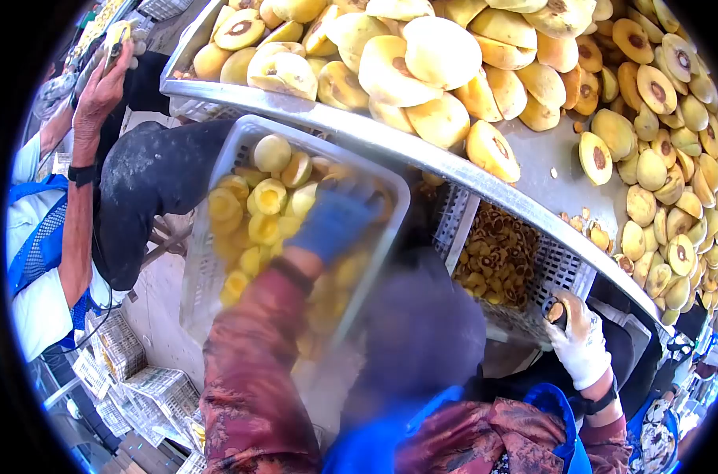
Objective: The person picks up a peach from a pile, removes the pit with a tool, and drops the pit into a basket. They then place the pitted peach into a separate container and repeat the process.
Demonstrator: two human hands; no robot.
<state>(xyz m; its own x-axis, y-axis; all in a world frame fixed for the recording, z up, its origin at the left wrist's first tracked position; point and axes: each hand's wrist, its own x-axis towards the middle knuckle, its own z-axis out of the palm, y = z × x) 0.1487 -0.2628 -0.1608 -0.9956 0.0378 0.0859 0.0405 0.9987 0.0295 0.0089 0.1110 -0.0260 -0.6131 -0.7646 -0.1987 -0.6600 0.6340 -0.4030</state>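
Observation:
My left hand, in a blue glove, is over the white plastic crate beside my lap. Motion smears its fingers, and they overlap yellow peach halves in the crate, several with hollowed centres. On the right, my right hand wears a white glove with a dark watch strap at the wrist. Closed in it is a short tool with a rounded tan end and a dark part; the rest of the tool is hidden by the glove.
A metal-edged table curves ahead, heaped with halved peaches, many with pits showing. Below its rim stands a crate of brown pits and scraps. At left, a person's hand holds something up. White crates stand lower left.

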